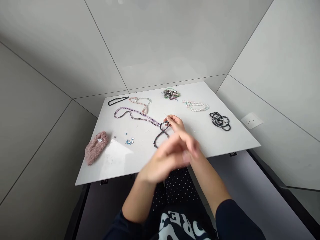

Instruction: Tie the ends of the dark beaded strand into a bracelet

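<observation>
My right hand (175, 122) is over the middle of the white table (140, 153), its fingertips pinched on a dark bead strand (157, 139). The strand makes a loop at the fingers and trails down onto the table. A purple-and-grey bead strand (132, 111) lies from the left up to the fingers of that hand. Nearer to me, my left hand (172, 153) crosses in front of my right wrist, slightly blurred. Its thumb and fingertips are closed together, and anything between them is too small to make out. Part of the dark strand is hidden behind it.
A fuzzy pink pouch (96, 148) lies at the left edge, with small blue pieces (129, 141) nearby. Along the back are a black strand (118, 100), a pink-and-clear strand (145, 108) and a mixed bead pile (171, 93). White (196, 106) and black strands (220, 121) lie right.
</observation>
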Motion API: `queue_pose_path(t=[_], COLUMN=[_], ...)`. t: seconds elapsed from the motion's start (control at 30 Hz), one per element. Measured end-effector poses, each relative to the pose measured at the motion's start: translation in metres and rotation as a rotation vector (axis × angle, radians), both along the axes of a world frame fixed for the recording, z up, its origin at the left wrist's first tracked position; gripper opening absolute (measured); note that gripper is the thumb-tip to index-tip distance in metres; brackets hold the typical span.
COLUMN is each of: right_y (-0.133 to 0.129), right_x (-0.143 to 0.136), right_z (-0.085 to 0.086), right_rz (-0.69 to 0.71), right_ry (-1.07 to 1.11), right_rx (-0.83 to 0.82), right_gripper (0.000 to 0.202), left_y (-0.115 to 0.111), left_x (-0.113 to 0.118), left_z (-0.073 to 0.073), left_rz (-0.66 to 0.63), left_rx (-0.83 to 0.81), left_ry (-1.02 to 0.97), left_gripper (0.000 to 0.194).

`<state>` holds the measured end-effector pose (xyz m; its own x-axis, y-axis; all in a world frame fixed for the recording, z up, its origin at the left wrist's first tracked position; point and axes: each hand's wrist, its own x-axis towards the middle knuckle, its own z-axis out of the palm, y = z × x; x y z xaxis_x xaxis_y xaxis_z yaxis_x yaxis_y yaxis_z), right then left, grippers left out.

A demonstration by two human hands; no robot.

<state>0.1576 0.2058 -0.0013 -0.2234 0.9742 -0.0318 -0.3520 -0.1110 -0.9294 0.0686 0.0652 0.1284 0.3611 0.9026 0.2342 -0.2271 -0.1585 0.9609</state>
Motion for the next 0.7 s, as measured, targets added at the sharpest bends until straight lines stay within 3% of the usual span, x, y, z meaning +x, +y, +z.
queue_pose_path(t=[0.07, 0.17, 0.23, 0.37, 0.47, 0.7], right_y=[0.0, 0.002, 0.003, 0.003, 0.003, 0.003], right_x=[0.001, 0.0, 0.0, 0.001, 0.001, -0.001], right_z=[0.0, -0.002, -0.002, 0.0, 0.002, -0.001], right_rz=[0.012, 0.001, -0.02, -0.081, -0.138, -0.164], right_ry=[0.02, 0.089, 0.135, 0.195, 0.218, 0.207], right_rx=[-0.013, -0.037, -0.062, -0.093, -0.078, -0.064], right_gripper=[0.035, 0.035, 0.035, 0.035, 0.033, 0.031], left_y=[0.037, 0.081, 0.095, 0.099, 0.099, 0.106], left_x=[-0.016, -0.037, -0.041, -0.03, -0.019, -0.012], left_z=[-0.017, -0.053, -0.075, -0.098, -0.102, -0.111], left_rz=[0.17, 0.2, 0.266, 0.456, 0.617, 0.789], left_rx=[-0.002, -0.064, -0.079, -0.102, -0.076, -0.112], left_ry=[0.251, 0.617, 0.679, 0.666, 0.606, 0.278], left_gripper=[0.016, 0.015, 0.014, 0.021, 0.026, 0.026])
